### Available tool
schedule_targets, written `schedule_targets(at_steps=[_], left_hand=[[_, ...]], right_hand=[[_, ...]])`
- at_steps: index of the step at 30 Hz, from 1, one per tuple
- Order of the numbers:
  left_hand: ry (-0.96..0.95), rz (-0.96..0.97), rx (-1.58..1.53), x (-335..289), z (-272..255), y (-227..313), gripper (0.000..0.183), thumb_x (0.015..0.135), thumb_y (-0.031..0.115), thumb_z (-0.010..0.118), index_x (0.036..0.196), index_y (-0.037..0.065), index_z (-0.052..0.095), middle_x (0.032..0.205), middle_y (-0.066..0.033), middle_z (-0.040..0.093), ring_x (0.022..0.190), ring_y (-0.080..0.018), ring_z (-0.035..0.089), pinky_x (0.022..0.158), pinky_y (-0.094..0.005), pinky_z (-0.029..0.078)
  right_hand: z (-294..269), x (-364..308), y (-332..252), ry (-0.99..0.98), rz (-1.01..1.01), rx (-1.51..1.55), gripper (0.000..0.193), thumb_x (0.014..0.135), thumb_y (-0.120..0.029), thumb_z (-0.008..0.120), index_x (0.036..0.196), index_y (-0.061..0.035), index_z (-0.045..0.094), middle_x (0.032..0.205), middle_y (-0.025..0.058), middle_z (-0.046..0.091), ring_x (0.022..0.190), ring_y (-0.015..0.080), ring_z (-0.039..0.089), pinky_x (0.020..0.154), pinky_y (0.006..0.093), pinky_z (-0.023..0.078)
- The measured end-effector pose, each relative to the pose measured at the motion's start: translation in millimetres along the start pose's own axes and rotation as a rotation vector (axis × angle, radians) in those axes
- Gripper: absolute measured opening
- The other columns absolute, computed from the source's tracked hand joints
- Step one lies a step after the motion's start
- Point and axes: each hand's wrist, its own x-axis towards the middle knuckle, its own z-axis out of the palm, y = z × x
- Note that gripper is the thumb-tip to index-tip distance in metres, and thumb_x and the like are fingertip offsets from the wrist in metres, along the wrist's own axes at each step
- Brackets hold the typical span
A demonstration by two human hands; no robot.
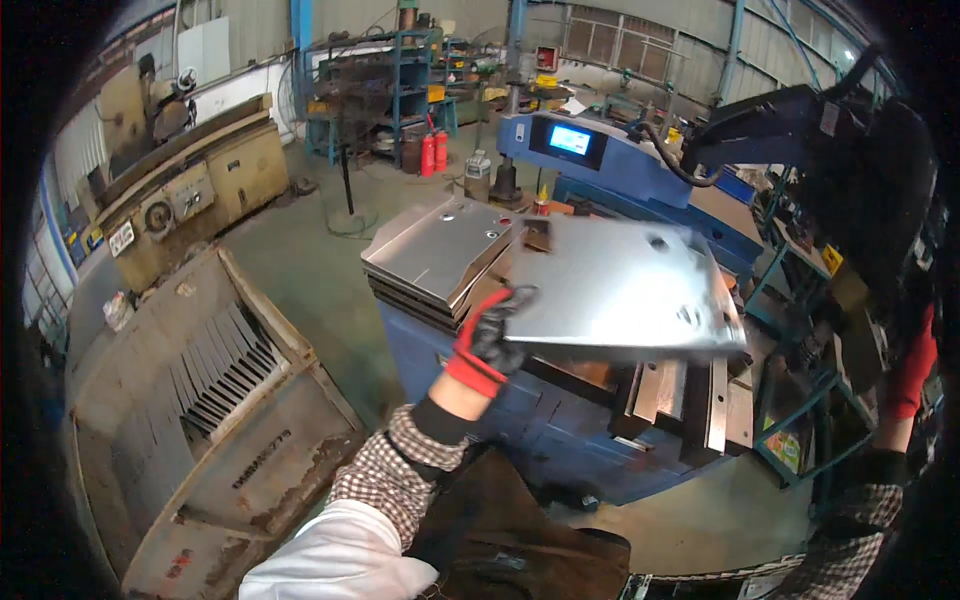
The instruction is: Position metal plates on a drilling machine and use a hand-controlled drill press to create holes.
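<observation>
My left hand [492, 335], in a black and red glove, is closed on the left near edge of a flat steel plate [610, 280]. The plate has a few holes and is tilted and slightly blurred above the blue machine. To its left lies a stack of similar steel plates [435, 245] with cut corners. My right hand [912, 365], in a red glove, is raised at the far right beside the dark machine arm [780, 130]. Its fingers are lost in shadow, so I cannot make out whether they touch anything.
The blue machine [450, 365] carries metal bars [660, 390] and a lit screen [570, 139]. A rusty metal bin [270, 470] with slats stands at left, before an old beige machine [220, 185]. Behind are red fire extinguishers [428, 155] and a blue shelf [405, 90]. A green rack [810, 420] stands right.
</observation>
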Motion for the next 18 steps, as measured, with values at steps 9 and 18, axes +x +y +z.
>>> schedule_targets(at_steps=[9,18], left_hand=[[0.117,0.266,0.175,42,-68,140,0.019,0.089,0.015,0.069,0.105,0.004,0.07,0.11,-0.0113,0.073,0.106,-0.0269,0.068,0.096,-0.0445,0.055],[0.613,0.315,0.378,103,-174,159,0.018,0.083,0.017,0.074,0.095,0.005,0.067,0.094,-0.0101,0.065,0.091,-0.0296,0.06,0.086,-0.0434,0.048]], right_hand=[[-2,6,-6,0.024,-0.024,-0.076,0.059,0.104,-0.04,0.055,0.155,-0.0136,0.04,0.154,0.0209,0.041,0.135,0.0374,0.049,0.112,0.0462,0.044],[-11,3,-5,0.062,-0.033,-0.162,0.063,0.102,-0.042,0.057,0.157,-0.0167,0.037,0.156,0.0216,0.037,0.136,0.0394,0.048,0.111,0.0472,0.044]])
